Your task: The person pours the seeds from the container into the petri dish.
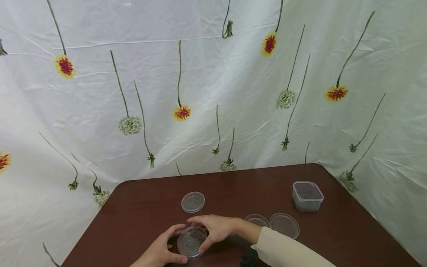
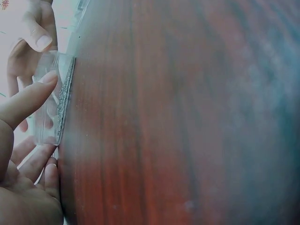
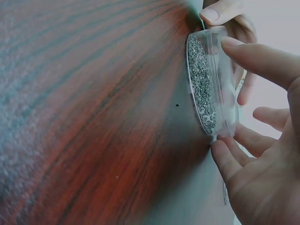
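Note:
In the head view a clear round petri dish (image 1: 192,243) sits near the table's front edge between both hands. My left hand (image 1: 162,247) grips its left side, and my right hand (image 1: 217,230) grips the right side, thumbs at the near edge. Through the clear wall of the dish (image 3: 201,84), the right wrist view shows a layer of grey granules at the bottom. A clear upper part rises above that layer; whether it is a separate lid I cannot tell. The left wrist view shows the same dish (image 2: 64,101) edge-on, with fingers of both hands around it.
A second petri dish (image 1: 193,202) stands farther back. To the right, two clear round pieces (image 1: 257,219) (image 1: 284,225) lie side by side, partly behind the right forearm. A square plastic tub (image 1: 307,204) with grey contents stands at the back right of the brown table (image 1: 240,185).

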